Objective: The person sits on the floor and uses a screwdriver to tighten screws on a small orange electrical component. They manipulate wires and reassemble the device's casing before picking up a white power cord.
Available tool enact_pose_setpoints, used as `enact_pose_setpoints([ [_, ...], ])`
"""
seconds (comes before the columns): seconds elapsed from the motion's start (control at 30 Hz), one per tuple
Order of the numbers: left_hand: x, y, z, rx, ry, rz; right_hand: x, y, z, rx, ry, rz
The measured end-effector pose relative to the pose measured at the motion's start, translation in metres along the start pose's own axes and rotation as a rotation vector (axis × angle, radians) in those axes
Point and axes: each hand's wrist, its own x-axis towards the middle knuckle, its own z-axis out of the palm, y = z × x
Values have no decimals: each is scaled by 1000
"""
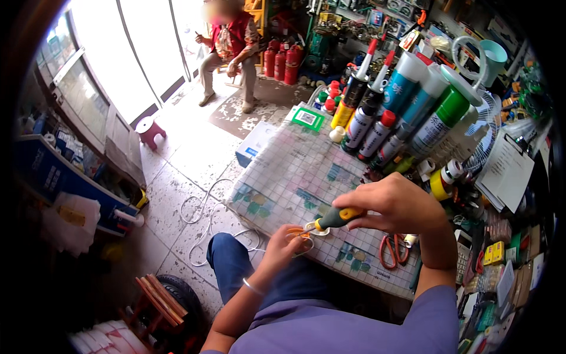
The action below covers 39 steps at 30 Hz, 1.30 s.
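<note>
My right hand [394,205] grips a screwdriver [337,218] with a yellow and dark green handle, its tip pointing left and down. The tip meets a small white and orange part [306,231] that my left hand [282,246] pinches from below at the table's near edge. Thin white wire loops around the fingers of my left hand. Both hands work over a table [289,171] covered with a pale gridded sheet.
Sealant tubes and spray cans [407,106] stand at the table's far side. Red-handled scissors [390,250] lie right of my hands. A white cable [203,212] coils on the tiled floor. A seated person [231,50] is by the doorway, red cylinders [282,62] beside them.
</note>
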Motion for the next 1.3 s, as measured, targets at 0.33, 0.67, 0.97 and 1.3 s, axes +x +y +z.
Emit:
enact_pose_setpoints([
  [0.33, 2, -5, -4, 19, 8, 30, 4, 6, 6, -226, 137, -86],
  [0.67, 1, 3, 1, -1, 29, -8, 16, 2, 0, -342, 22, -20],
  [0.97, -2, 9, 8, 27, 31, 3, 6, -4, 14, -159, 210, -72],
  [1.3, -3, 3, 10, 40, 73, 20, 10, 6, 40, -150, 352, -121],
])
